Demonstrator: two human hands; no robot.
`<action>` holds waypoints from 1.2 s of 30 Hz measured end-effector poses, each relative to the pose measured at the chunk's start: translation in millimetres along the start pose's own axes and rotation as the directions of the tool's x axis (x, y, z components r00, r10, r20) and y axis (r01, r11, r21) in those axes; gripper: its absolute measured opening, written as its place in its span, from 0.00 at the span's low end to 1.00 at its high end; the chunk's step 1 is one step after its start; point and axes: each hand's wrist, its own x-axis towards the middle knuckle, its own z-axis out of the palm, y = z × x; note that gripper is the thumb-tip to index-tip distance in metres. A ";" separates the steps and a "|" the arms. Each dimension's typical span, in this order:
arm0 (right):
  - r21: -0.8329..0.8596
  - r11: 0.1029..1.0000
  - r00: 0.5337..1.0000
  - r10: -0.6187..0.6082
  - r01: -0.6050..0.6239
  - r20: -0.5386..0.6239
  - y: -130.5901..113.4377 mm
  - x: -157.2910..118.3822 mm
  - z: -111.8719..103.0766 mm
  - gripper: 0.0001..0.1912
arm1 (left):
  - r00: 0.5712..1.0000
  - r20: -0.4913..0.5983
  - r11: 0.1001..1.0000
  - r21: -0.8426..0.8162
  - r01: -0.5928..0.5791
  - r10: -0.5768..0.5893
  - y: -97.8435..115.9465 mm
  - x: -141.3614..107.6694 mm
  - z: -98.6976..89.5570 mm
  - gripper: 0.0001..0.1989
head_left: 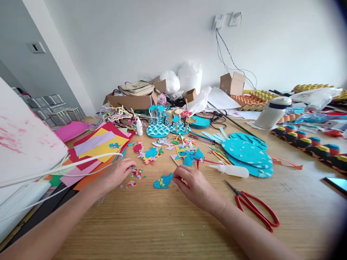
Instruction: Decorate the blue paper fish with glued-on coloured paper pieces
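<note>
A blue paper fish [162, 181] with yellow triangles and small dots lies flat on the wooden table. My right hand [193, 186] is at its tail end, fingers curled and pinched together; they cover part of the tail, and anything between them is hidden. My left hand [119, 172] is beside a small pile of coloured paper dots [138, 173], fingertips pressed together over its left edge. Whatever they pinch is too small to make out. Closer to me lie a few more loose paper dots [131, 184].
Red-handled scissors [256, 207] and a white glue bottle [234, 170] lie to the right. Blue decorated discs [248, 153] are behind them. Paper cutouts [151, 154] and blue wavy stands [157, 130] stretch across the back. Coloured sheets [101, 144] and a white cable [78, 163] are left.
</note>
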 end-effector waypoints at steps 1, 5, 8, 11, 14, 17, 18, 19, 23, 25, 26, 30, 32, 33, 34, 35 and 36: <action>0.002 1.000 1.000 -0.005 0.005 -0.005 0.7 -0.2 -0.1 0.07 | 1.000 0.005 1.000 0.004 0.001 -0.001 0.1 1.6 -0.2 0.12; 0.011 1.000 1.000 -0.029 0.029 -0.011 2.6 -0.6 -0.1 0.06 | 0.999 0.037 1.000 0.020 0.007 -0.008 1.2 9.2 -2.5 0.11; 0.005 0.999 0.999 -0.033 0.033 -0.013 3.3 -0.8 0.0 0.06 | 0.998 0.062 0.999 0.036 0.017 -0.019 1.7 15.2 -7.7 0.10; 0.007 0.999 0.999 -0.036 0.036 -0.008 3.6 -0.7 0.2 0.07 | 0.997 0.046 0.995 0.076 0.057 -0.061 0.9 19.4 -15.4 0.10; 0.007 0.999 0.999 -0.053 0.053 0.002 3.9 -1.0 1.0 0.07 | 0.995 0.063 0.991 0.113 0.069 -0.076 -1.7 19.9 -20.5 0.09; 0.008 0.999 0.999 -0.052 0.052 0.012 3.9 -1.5 1.8 0.07 | 0.992 0.107 0.989 0.140 0.056 -0.071 -7.8 17.8 -20.4 0.08; 0.010 0.999 0.999 -0.049 0.049 0.015 3.8 -1.6 1.9 0.07 | 0.991 0.110 0.987 0.152 0.061 -0.079 -10.7 17.1 -19.4 0.07; 0.014 0.999 0.999 -0.046 0.045 0.019 3.6 -1.6 2.1 0.07 | 0.990 0.112 0.984 0.163 0.069 -0.088 -13.7 16.5 -18.1 0.07; 0.016 0.999 0.999 -0.035 0.034 0.039 3.0 -1.0 2.3 0.07 | 0.985 0.138 0.981 0.177 0.078 -0.103 -24.0 15.8 -11.1 0.06; 0.013 0.999 0.998 -0.033 0.033 0.045 3.1 -0.7 2.3 0.07 | 0.983 0.152 0.982 0.174 0.078 -0.105 -26.1 15.7 -7.8 0.06; 0.013 0.999 0.998 -0.033 0.032 0.048 3.2 -0.5 2.3 0.07 | 0.982 0.154 0.982 0.173 0.080 -0.107 -26.5 15.8 -6.5 0.06; 0.010 0.999 0.998 -0.034 0.034 0.049 3.2 0.0 2.2 0.07 | 0.981 0.162 0.983 0.167 0.082 -0.109 -26.5 16.6 -4.2 0.04; 0.010 0.999 0.998 -0.040 0.040 0.051 2.7 0.2 2.2 0.08 | 0.980 0.169 0.983 0.163 0.079 -0.107 -26.8 17.6 -4.2 0.04; 0.010 0.999 0.998 -0.041 0.041 0.054 2.4 0.3 2.2 0.08 | 0.979 0.174 0.984 0.161 0.076 -0.104 -26.9 18.3 -4.4 0.04; 0.010 0.999 0.997 -0.042 0.041 0.058 2.1 0.5 2.3 0.08 | 0.979 0.179 0.985 0.160 0.072 -0.101 -26.9 19.0 -4.6 0.04; 0.011 0.999 0.997 -0.042 0.041 0.062 1.9 0.6 2.4 0.08 | 0.978 0.186 0.985 0.159 0.068 -0.097 -26.8 19.7 -4.8 0.04; 0.013 0.999 0.997 -0.041 0.040 0.065 1.8 0.7 2.5 0.08 | 0.977 0.193 0.985 0.158 0.064 -0.095 -26.6 20.3 -5.2 0.04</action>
